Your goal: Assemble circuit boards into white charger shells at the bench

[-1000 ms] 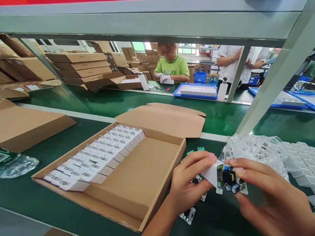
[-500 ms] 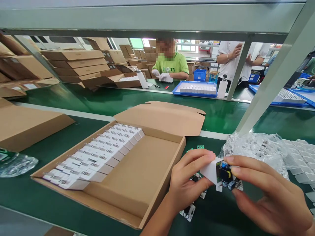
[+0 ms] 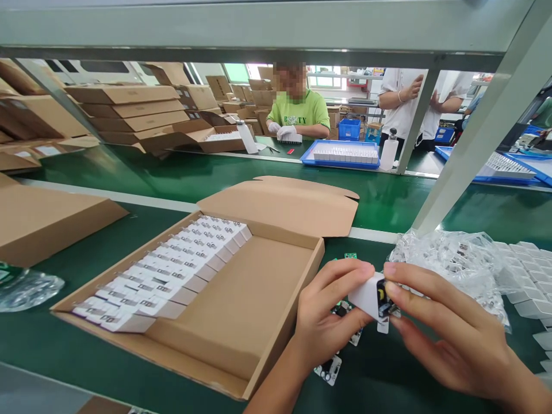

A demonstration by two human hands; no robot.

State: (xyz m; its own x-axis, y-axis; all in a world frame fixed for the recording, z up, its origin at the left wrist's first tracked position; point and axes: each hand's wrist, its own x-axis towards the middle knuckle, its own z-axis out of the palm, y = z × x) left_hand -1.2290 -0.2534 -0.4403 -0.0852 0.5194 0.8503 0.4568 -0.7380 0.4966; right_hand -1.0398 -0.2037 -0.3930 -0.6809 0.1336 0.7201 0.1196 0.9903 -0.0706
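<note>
My left hand (image 3: 323, 313) pinches a small white plastic housing (image 3: 363, 295) just right of the open cardboard box (image 3: 259, 282). Between the fingertips of my right hand (image 3: 457, 330) is a circuit board (image 3: 383, 298) with dark and yellow components, mostly inside the housing's open end; my fingers cover part of it. Several loose circuit boards (image 3: 330, 369) lie on the green table under and beside my left hand. Rows of white housings (image 3: 172, 270) with metal parts on top fill the left side of the box.
To the right lie a clear plastic bag (image 3: 452, 264) and rows of white housings (image 3: 528, 276). Crumpled clear plastic (image 3: 30, 290) and a closed carton (image 3: 56, 221) are at left. A metal frame post (image 3: 478, 126) slants at right. Across the bench, a gloved person (image 3: 299, 112) works behind a blue tray (image 3: 340, 154).
My right hand has moved left, pushing the circuit board deeper into the white housing, so less of the board shows. My left hand stays nearly in place. The view has shifted slightly.
</note>
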